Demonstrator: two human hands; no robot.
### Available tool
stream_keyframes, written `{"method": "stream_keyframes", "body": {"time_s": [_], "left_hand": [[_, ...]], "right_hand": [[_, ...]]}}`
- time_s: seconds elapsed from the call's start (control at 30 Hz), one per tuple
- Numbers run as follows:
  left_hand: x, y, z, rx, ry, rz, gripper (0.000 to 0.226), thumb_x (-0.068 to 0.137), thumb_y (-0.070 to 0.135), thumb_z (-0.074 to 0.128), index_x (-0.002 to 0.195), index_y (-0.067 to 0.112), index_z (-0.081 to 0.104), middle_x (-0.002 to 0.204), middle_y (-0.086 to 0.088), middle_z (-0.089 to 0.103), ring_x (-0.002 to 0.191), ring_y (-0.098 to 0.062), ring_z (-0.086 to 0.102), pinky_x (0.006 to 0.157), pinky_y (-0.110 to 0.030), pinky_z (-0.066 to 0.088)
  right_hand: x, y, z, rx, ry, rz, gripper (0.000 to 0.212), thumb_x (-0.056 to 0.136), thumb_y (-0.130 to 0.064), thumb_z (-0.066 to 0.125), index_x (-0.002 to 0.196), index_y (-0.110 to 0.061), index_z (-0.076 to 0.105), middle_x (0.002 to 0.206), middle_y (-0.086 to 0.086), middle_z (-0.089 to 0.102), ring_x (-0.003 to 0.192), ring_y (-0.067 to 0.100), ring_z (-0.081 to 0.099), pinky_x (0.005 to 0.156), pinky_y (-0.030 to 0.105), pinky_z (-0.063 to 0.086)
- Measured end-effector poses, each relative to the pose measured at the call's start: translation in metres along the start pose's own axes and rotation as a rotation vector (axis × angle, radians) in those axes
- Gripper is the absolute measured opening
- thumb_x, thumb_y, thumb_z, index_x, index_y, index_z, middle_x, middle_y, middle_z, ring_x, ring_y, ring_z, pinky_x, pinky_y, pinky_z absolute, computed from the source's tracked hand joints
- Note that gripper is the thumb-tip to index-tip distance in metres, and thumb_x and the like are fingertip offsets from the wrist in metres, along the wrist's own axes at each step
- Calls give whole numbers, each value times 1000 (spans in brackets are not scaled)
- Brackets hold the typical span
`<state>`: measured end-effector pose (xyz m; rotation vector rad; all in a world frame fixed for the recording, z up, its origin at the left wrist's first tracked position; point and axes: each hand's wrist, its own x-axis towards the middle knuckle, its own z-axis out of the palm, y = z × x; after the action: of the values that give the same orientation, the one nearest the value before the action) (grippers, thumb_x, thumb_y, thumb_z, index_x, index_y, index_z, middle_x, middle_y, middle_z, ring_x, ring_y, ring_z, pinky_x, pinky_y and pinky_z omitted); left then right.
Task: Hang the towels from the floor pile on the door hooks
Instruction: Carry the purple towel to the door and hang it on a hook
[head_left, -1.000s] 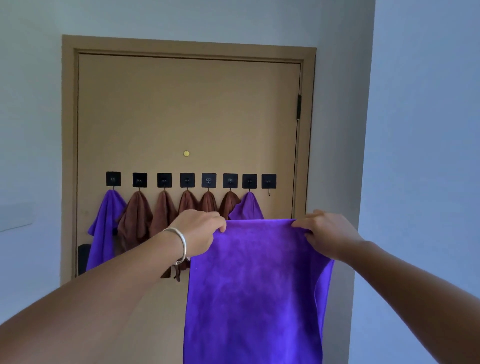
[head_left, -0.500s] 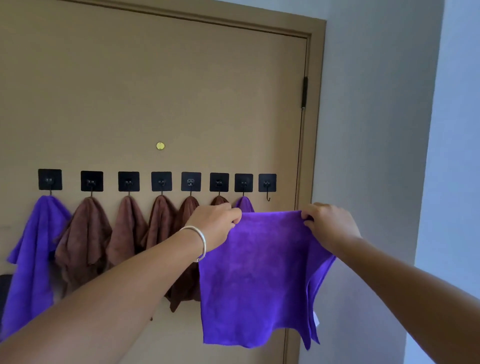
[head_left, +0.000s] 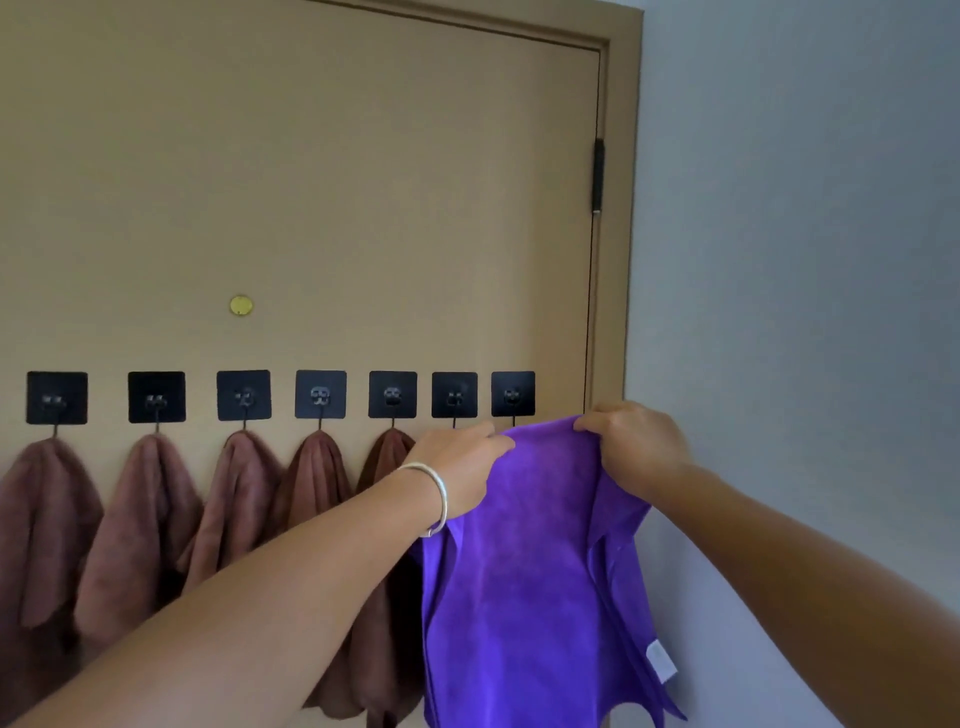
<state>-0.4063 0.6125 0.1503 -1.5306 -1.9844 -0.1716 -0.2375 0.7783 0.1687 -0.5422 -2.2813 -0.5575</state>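
Fingers of our left hand (head_left: 457, 467) and right hand (head_left: 631, 447) pinch the top edge of the purple towel (head_left: 524, 582), which hangs below our grip against the door (head_left: 311, 182). Just above our knuckles sits the last hook (head_left: 513, 395); its tip is hidden behind the cloth, so we probably cannot see where it catches. Slack between our hands could slide off it, dropping the towel.

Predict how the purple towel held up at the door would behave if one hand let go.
The purple towel is probably floppy: it sags and folds below the left hand and right hand. Released on one side, it would likely swing down limp. It seems light, since fingers pinching only its top edge carry it.
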Motion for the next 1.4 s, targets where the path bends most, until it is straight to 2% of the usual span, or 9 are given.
{"method": "stream_keyframes", "body": {"time_s": [0.2, 0.4, 0.57, 0.77, 0.93, 1.03, 1.17, 1.3, 1.4], "left_hand": [[47, -8, 16, 102, 10, -78, 44, 83, 2, 42, 124, 17, 48, 121, -2, 47, 79, -31, 59, 56, -34, 32], [67, -20, 31, 120, 18, -162, 32, 84, 4, 43, 113, 16, 50, 115, -2, 46, 75, -31, 60, 54, -35, 39], [69, -19, 46, 151, 17, -177, 29, 86, 6, 44, 112, 17, 51, 111, -2, 48, 66, -26, 52, 45, -30, 22], [68, -1, 57, 210, -3, -156, 30, 89, 14, 46, 117, 21, 56, 115, -3, 49, 103, -27, 54, 76, -37, 43], [62, 18, 73, 339, 26, -65, 38, 92, 30, 41, 122, 16, 60, 133, -7, 42, 123, -31, 33, 99, -42, 26], [55, 30, 82, 257, -84, -80, 38, 93, 27, 41, 126, 12, 52, 120, -9, 59, 111, -31, 51, 82, -38, 36], [44, 38, 96, 12, -152, -185, 59, 92, 20, 43, 144, 1, 21, 116, -13, 63, 100, -34, 62, 66, -37, 36], [37, 32, 87, 105, -99, -135, 40, 90, 13, 44, 129, 5, 41, 113, -11, 62, 101, -31, 59, 67, -37, 37], [28, 27, 82, 151, -38, -86, 27, 90, 15, 42, 114, 11, 54, 111, -9, 61, 102, -30, 54, 73, -38, 38]], "right_hand": [[42, 20, 37, 40, 28, -3, 43, 92, -9, 44, 125, -33, 58, 108, -4, 58, 95, 20, 57, 70, 28, 41], [68, 14, 68, 52, 62, -14, 38, 94, -10, 46, 127, -25, 56, 112, 1, 58, 103, 22, 54, 81, 29, 43], [68, 10, 93, 77, 65, 5, 37, 92, -10, 46, 127, -21, 51, 121, 2, 55, 106, 22, 54, 79, 30, 44], [49, 3, 116, 72, 69, 45, 33, 92, -17, 49, 124, -23, 49, 119, 2, 53, 99, 23, 56, 69, 28, 36], [25, -6, 135, 72, -50, 62, 35, 91, -25, 54, 126, -24, 46, 121, 3, 52, 89, 26, 62, 63, 30, 41], [17, -13, 142, 87, -69, 60, 39, 86, -23, 60, 124, -22, 50, 117, 5, 56, 87, 29, 63, 65, 33, 47], [10, -22, 141, 114, 12, 113, 36, 80, -26, 67, 116, -19, 61, 107, 7, 57, 96, 27, 53, 72, 35, 46], [7, -29, 139, 232, -8, 134, 32, 90, -34, 55, 121, -25, 51, 109, -3, 57, 91, 17, 56, 67, 24, 35], [4, -34, 135, 405, -4, 203, 31, 92, -34, 53, 122, -28, 49, 112, -7, 61, 92, 15, 61, 73, 27, 48]]}}
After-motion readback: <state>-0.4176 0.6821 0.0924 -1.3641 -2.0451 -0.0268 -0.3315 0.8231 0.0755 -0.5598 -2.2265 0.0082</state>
